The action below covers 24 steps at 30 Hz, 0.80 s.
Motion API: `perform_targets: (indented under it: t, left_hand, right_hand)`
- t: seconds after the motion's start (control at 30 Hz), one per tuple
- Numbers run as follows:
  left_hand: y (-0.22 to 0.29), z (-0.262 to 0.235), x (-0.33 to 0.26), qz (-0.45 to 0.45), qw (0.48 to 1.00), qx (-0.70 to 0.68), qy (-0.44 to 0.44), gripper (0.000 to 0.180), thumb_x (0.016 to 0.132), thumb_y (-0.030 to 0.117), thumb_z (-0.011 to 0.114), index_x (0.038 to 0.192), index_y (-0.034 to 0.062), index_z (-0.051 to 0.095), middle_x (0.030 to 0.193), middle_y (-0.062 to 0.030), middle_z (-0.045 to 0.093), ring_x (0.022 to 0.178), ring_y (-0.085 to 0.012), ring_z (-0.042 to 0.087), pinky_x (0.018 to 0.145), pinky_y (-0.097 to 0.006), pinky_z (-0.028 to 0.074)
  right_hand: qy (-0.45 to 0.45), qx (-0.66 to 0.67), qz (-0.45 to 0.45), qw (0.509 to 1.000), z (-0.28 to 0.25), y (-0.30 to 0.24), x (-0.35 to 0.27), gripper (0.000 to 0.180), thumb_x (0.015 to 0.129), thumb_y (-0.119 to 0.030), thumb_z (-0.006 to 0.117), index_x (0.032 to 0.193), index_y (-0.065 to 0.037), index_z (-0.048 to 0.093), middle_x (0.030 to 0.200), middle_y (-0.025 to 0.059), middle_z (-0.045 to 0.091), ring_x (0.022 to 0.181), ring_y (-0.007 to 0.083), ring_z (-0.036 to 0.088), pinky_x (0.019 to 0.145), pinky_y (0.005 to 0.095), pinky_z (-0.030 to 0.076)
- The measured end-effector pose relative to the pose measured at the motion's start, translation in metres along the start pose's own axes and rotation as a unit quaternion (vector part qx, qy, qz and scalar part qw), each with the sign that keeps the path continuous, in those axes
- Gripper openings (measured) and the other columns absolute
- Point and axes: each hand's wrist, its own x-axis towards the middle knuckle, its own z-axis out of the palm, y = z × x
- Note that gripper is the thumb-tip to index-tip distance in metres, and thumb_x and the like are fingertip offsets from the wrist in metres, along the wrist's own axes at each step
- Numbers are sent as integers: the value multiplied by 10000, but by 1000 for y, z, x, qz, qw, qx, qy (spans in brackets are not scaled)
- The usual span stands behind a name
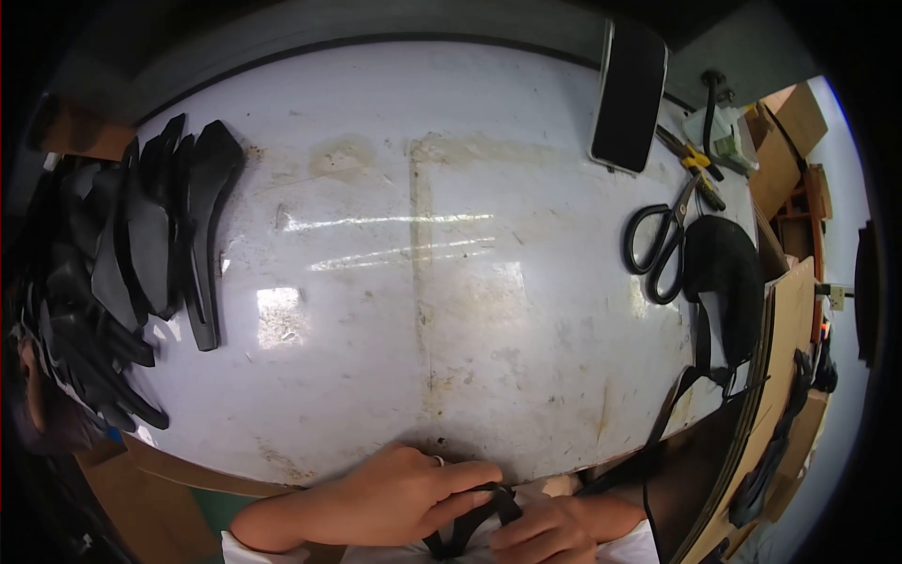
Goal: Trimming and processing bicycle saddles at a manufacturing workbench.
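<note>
At the table's front edge, close to my body, my left hand [409, 489] pinches a black strap-like piece [460, 531] between thumb and forefinger; a ring is on one finger. My right hand [550, 534] is curled around another part of the same piece, just to the right. The piece bends between the two hands, and its lower end runs out of the picture. Whether it belongs to a larger item cannot be seen.
Black curved flat parts [141, 226] are heaped on the left of the white table [357, 376]. To the right lie black-handled scissors [662, 240], yellow-and-black pliers [695, 160], a black padded item with a strap [728, 273] and a leaning phone [629, 99]. Cardboard [785, 310] lines the right side.
</note>
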Motion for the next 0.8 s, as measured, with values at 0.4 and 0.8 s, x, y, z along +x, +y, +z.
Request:
perform_targets:
  t: [0.4,0.8]
  left_hand:
    - [8,-3,2,-30,999,-24,-3,267,903,130,764,1164,79,731,710,-99,685,541,-248,641,503,-332,496]
    - [19,-4,10,-88,995,49,-12,234,936,144,722,1162,87,737,653,-95,662,518,-248,631,504,-324,498]
  right_hand:
    - [250,44,-21,967,13,-1,-23,218,975,-156,683,814,-57,575,778,103,628,689,249,624,607,410,511]
    - [408,73,-30,910,38,17,-32,283,1010,-215,655,806,-28,592,734,96,613,599,218,588,548,378,498]
